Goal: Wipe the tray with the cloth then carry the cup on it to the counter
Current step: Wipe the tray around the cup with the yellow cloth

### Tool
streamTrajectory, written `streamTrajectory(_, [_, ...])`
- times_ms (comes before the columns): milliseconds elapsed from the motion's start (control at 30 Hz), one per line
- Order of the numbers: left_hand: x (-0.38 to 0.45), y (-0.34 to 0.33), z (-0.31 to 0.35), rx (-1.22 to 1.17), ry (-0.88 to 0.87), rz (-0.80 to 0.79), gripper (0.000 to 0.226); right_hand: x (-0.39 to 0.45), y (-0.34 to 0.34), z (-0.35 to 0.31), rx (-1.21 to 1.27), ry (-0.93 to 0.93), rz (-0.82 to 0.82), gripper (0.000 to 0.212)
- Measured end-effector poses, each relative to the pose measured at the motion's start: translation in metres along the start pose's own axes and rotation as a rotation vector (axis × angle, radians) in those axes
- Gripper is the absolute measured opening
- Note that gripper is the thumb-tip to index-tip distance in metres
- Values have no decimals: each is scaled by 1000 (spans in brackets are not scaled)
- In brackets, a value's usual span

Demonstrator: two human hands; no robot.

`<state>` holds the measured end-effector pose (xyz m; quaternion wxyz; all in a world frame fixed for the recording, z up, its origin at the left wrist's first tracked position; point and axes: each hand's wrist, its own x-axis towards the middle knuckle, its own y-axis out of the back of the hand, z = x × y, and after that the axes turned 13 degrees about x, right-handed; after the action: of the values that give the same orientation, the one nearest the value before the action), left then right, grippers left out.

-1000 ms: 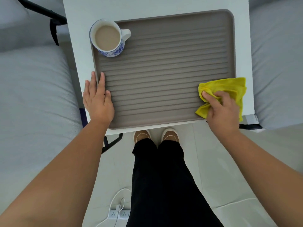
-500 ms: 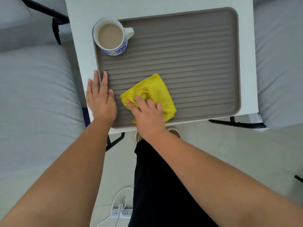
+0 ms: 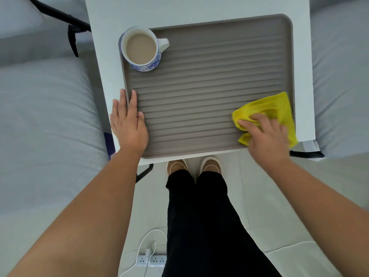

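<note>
**Cloth swept back to the right edge**

Since half a second ago my right hand (image 3: 267, 136) has dragged the cloth (image 3: 267, 110) from the tray's near-left to its near-right corner. I see the tabletop (image 3: 199, 7) carrying the ribbed tray (image 3: 209, 76). My left hand (image 3: 129, 124) lies flat and open on the left rim, holding nothing, likely to steady it. Right fingers press down on the bunched cloth. At the far-left corner, the cup (image 3: 141, 48) holds milky drink.

One ridged tray (image 3: 207, 80) is lying on one white table (image 3: 199, 7), carrying one cup (image 3: 142, 49) and one yellow cloth (image 3: 267, 111). Two hands, two shoes and one power strip (image 3: 151, 260) are showing.
</note>
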<state>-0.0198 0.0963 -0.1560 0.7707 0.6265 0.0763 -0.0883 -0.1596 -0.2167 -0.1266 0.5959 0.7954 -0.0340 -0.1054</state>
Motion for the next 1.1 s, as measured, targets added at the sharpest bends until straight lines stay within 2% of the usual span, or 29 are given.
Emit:
streamTrajectory(167, [0, -2, 0, -7, 8, 9, 54, -10, 11, 36, -25, -129, 61, 47])
streamTrajectory(367, [0, -2, 1, -3, 12, 26, 56, -11, -9, 15, 318, -270, 202, 42])
streamTrajectory(467, [0, -3, 1, -4, 9, 27, 56, -10, -17, -13, 394, -154, 198, 38])
streamTrajectory(567, [0, -4, 1, -3, 9, 31, 56, -4, -27, -52, 392, 42, 98, 40])
streamTrajectory(867, [0, -4, 0, -3, 9, 29, 57, 20, -47, -166, 240, 263, -165, 43])
streamTrajectory(967, [0, -4, 0, 6, 5, 24, 57, 23, -44, -164, 231, 318, -201, 41])
streamTrajectory(1100, [0, -4, -1, -1, 1, 17, 56, 24, -28, -111, 269, 401, -283, 40])
